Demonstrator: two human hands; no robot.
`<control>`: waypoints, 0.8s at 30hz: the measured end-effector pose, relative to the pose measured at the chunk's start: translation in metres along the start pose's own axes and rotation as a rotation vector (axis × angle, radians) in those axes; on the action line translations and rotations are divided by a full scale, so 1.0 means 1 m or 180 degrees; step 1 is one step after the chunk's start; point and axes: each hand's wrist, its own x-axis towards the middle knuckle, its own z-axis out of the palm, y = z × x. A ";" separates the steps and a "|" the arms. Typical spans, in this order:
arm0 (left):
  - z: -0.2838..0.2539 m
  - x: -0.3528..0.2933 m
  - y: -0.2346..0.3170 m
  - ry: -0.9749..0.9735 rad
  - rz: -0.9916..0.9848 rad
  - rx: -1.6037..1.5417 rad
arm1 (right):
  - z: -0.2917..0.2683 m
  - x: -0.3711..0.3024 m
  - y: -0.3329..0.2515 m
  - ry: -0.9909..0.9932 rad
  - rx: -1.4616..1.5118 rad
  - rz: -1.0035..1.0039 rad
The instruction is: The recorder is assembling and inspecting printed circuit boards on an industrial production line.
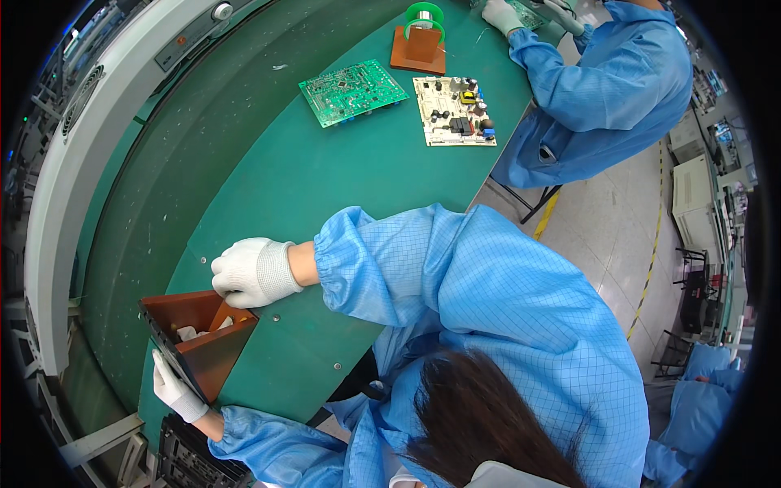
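A brown open-topped box (213,358) with a divider stands near the left end of the green table. Small whitish pieces (189,333) lie inside it, too small to name. A dark flat panel (175,354), seen nearly edge-on, slants along the box's left side. Gloved in white, my left hand (175,386) grips this panel from its outer face, fingers laid along it and thumb hidden. At the box's far rim is my right hand (254,272), also gloved, with its fingers curled down. Whatever they pinch, if anything, is hidden.
Farther along the table lie a green circuit board (350,92) and a cream circuit board with components (455,112). Beyond them a solder spool stands on a brown holder (419,50). A co-worker in blue (606,98) works at the table's far end. A pale curved machine frame (61,163) borders the left.
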 end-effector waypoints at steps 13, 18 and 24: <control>-0.003 0.004 -0.011 -0.0025 0.0125 0.0158 | 0.009 0.001 0.003 -0.0001 -0.0039 -0.0008; -0.004 0.006 -0.016 -0.0075 0.0098 0.0124 | 0.009 0.000 0.002 -0.0003 -0.0057 0.0008; -0.003 0.008 -0.021 -0.0040 0.0065 0.0055 | 0.010 0.000 0.001 0.0023 -0.0134 -0.0016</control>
